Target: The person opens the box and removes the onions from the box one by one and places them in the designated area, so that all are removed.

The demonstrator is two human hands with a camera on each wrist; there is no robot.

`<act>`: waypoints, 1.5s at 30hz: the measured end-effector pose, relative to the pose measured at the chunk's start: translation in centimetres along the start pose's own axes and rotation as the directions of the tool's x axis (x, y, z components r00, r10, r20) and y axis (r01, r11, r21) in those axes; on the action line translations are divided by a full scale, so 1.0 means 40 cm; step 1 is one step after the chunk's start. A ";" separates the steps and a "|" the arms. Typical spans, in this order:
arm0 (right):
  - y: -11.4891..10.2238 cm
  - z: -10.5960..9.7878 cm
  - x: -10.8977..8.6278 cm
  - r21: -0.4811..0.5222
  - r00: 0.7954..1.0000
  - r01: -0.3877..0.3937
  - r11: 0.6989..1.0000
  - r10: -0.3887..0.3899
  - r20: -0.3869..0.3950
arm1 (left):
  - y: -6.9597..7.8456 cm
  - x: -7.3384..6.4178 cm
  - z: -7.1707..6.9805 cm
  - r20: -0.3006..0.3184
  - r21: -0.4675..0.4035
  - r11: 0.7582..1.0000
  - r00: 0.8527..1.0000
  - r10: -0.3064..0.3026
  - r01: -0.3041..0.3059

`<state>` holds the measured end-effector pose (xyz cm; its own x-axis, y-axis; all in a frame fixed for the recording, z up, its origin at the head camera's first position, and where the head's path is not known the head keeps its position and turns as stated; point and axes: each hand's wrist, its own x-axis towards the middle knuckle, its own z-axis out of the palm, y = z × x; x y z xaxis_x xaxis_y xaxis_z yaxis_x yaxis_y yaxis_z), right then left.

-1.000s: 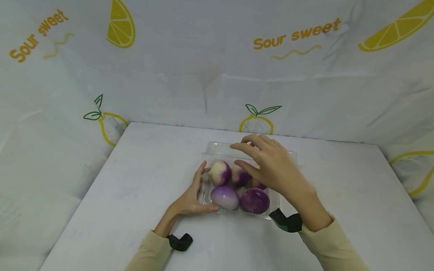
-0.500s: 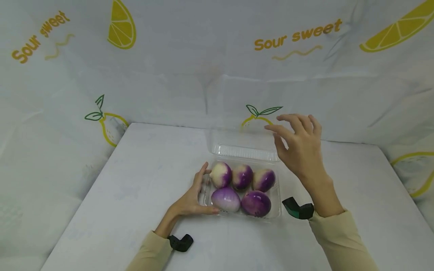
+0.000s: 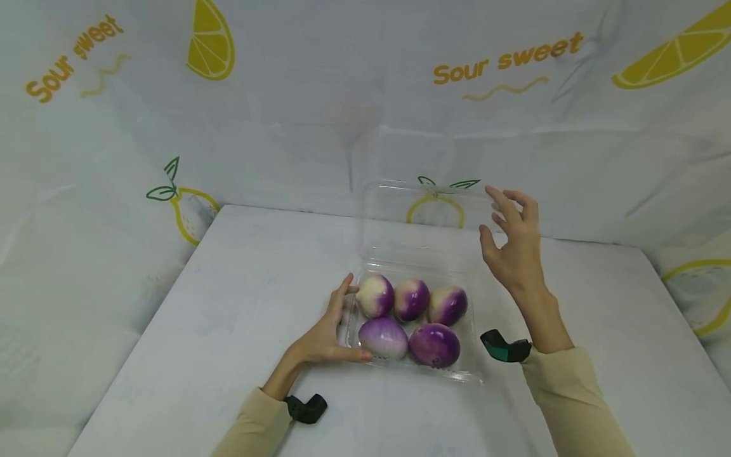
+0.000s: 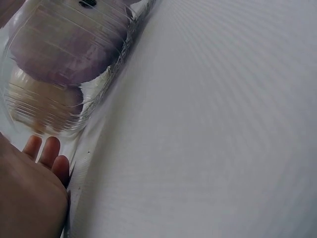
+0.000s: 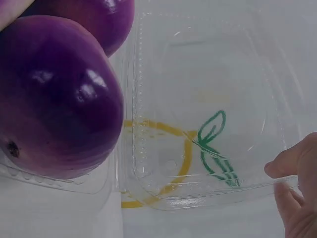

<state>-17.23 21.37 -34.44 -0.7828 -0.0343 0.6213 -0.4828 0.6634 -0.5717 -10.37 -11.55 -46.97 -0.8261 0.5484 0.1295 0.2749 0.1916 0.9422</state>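
I am at a white table (image 3: 200, 355) in a little work spot with white cloth (image 3: 314, 95) on three sides, covered in yellow lemons (image 3: 210, 44) and "Sour sweet" words (image 3: 508, 58), hiding what room this is.

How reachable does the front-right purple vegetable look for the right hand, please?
Probably yes: the clear lid stands raised, leaving that vegetable uncovered from above, with the right hand beside the lid.
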 end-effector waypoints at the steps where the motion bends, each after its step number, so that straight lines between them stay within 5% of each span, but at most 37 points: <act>1: 0.007 0.001 -0.002 0.022 1.000 -0.021 1.000 0.021 0.005 | 0.000 0.001 0.001 0.001 0.003 1.000 1.000 0.000 0.000; 9: 0.044 0.009 -0.021 0.080 0.989 -0.111 0.991 0.102 0.111 | 0.001 0.001 0.001 0.002 0.015 1.000 1.000 -0.005 0.005; 14: 0.057 0.011 -0.040 0.104 0.959 -0.204 0.973 0.177 0.223 | 0.006 0.001 0.002 0.009 0.013 1.000 1.000 -0.019 0.019; 19: 0.072 0.008 -0.060 0.060 0.905 -0.278 0.959 0.241 0.351 | 0.006 0.000 0.003 0.021 0.015 1.000 1.000 -0.018 0.018; 36: 0.116 0.013 -0.104 -0.083 0.647 -0.463 0.883 0.400 0.649 | -0.001 -0.003 -0.015 0.061 0.046 0.999 0.998 -0.002 -0.001; 41: 0.122 0.016 -0.112 -0.096 0.608 -0.481 0.872 0.410 0.680 | -0.001 0.000 -0.013 0.066 0.072 0.997 0.998 0.016 -0.020; 45: 0.121 0.017 -0.119 -0.141 0.628 -0.466 0.874 0.439 0.642 | -0.003 0.001 -0.012 0.066 0.068 0.997 0.998 0.017 -0.022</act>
<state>-16.11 24.23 -40.51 -0.9560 -0.2104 -0.2046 -0.0016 0.7009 -0.7132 -10.66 -11.94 -46.93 -0.7873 0.6037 0.1251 0.3257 0.2349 0.9158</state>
